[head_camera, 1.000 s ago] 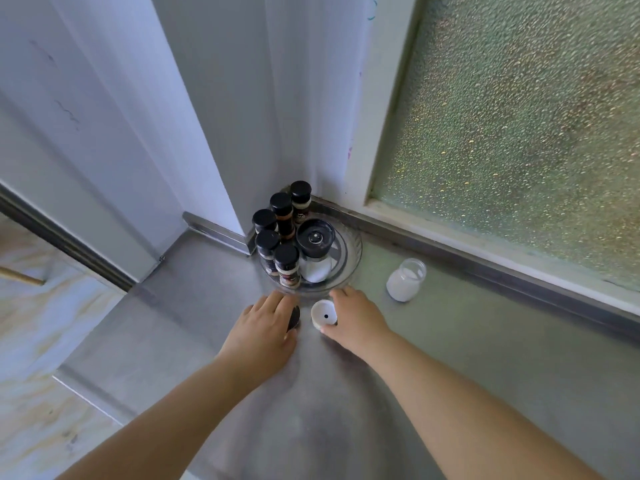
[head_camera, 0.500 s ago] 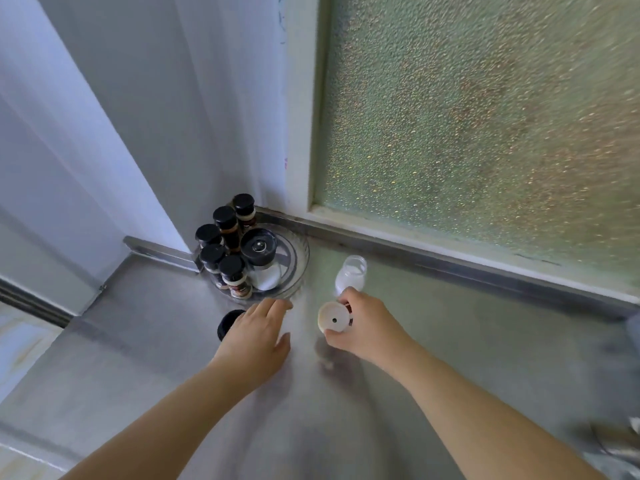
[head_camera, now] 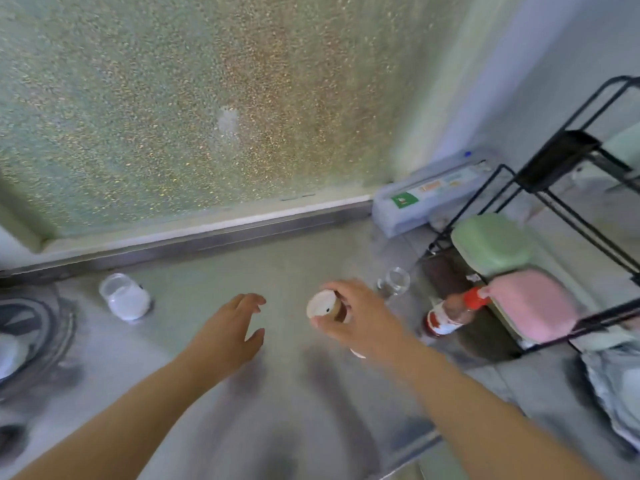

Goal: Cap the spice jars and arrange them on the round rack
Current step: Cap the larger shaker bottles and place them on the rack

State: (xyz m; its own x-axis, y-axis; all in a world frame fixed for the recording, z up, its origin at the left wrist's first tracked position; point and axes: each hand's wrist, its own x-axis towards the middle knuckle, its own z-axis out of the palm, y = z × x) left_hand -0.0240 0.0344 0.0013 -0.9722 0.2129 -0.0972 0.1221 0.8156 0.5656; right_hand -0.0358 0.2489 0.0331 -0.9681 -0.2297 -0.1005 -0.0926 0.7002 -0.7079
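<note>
White cap with one small dark hole, pinched in the right hand. White powder filling a clear jar over on the grey steel counter. Another clear glass jar, contents hard to tell through the blur. Red cap and reddish-brown fill with a white band on the bottle. Pale green lid, soft pink cloth just beside it, both framed by black wire rack. Pebbled frosted window, green fading to speckled gold. Pale blue box with a green label patch. Grey round rack at the left edge, blurred.
</note>
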